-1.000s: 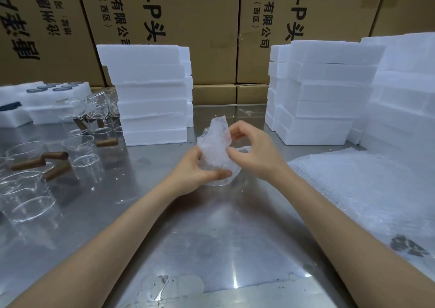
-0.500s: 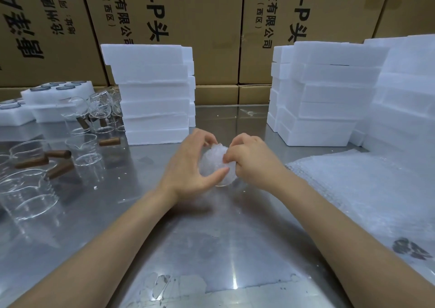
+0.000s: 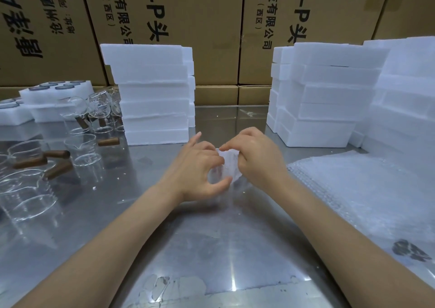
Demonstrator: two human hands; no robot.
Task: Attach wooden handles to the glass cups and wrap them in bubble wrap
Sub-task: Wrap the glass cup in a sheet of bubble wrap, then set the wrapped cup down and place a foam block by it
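Note:
A small bundle of bubble wrap sits between my two hands above the middle of the steel table; what it covers is mostly hidden. My left hand curls round its left side, thumb underneath. My right hand pinches the wrap's top edge from the right. At the left stand several glass cups, some with brown wooden handles. A pile of bubble wrap sheets lies at the right.
White foam blocks are stacked behind my hands at the centre left and the right. Foam trays with round holes lie at the far left. Cardboard boxes form a wall along the back.
The loose flap of bubble wrap that stood up has been folded down. Both hands have closed in tighter round the bundle, which now looks smaller and more compact.

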